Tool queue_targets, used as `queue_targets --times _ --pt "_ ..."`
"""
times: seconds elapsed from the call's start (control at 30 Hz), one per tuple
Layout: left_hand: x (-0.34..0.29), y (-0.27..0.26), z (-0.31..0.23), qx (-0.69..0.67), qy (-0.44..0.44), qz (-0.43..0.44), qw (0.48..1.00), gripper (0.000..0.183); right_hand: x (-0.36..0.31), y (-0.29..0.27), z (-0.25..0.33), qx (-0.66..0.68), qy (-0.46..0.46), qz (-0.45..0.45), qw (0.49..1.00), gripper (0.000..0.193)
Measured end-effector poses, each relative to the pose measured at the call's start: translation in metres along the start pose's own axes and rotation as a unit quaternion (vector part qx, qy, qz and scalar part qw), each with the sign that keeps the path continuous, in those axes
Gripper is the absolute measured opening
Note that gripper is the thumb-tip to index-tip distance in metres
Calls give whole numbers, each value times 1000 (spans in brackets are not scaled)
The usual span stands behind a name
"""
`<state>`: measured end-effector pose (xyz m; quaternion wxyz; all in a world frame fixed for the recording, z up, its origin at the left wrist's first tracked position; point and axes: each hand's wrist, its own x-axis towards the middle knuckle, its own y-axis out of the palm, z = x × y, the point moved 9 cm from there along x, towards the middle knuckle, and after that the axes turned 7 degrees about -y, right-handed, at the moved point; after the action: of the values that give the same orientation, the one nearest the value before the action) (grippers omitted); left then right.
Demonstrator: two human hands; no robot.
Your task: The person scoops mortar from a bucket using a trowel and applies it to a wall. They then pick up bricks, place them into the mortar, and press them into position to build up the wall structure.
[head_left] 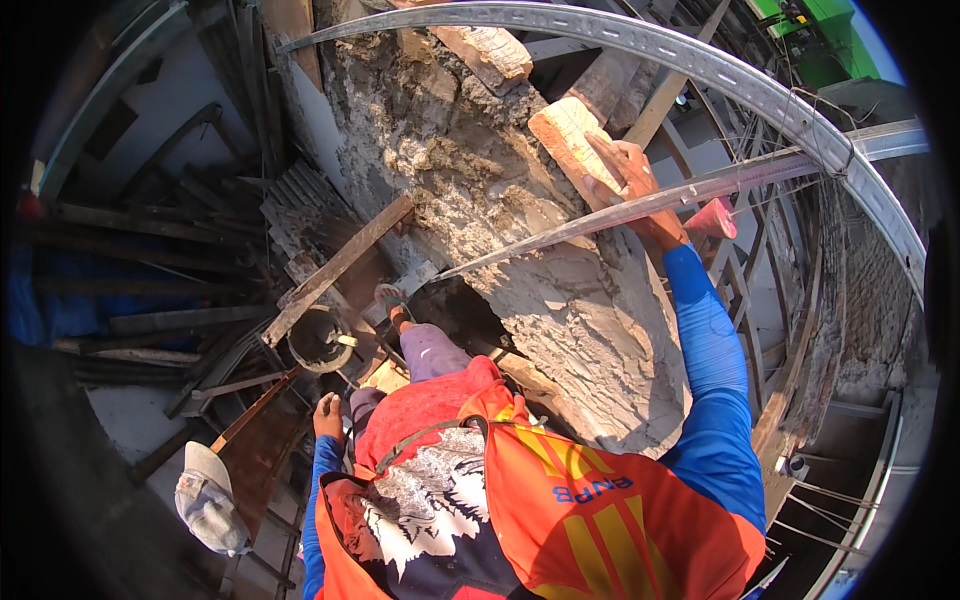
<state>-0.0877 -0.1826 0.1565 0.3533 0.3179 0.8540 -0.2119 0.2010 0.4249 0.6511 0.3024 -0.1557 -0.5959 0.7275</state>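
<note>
My right arm reaches up to the far right. There my right hand [640, 190] is closed on a pale, thick piece of wood that looks like a wooden float [562, 135], at the edge of the rough grey plastered wall [560, 290]. A long thin metal strip [540, 240] crosses close by that hand. My left hand [328, 415] hangs low by my side with curled fingers; what it holds, if anything, is hidden. Just beyond it is a dark bucket [318, 345] with mortar-like stuff inside. A wooden plank [340, 270] slants above the bucket.
A curved perforated metal channel [640, 35] arches over the wall. My foot [390, 298] rests on a ledge beside a dark gap [465, 315]. Timber pieces [150, 240] lie below at left. At lower left a person in a light cap [205, 490] is seen from above.
</note>
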Motion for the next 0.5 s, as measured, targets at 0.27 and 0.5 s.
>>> queue_targets --times 0.27,0.5 --pt "12 10 -5 32 32 4 999 37 9 1 -15 26 4 -41 999 66" --pt "-7 -4 26 5 -32 -4 999 37 24 5 -10 -19 6 -23 1000 62"
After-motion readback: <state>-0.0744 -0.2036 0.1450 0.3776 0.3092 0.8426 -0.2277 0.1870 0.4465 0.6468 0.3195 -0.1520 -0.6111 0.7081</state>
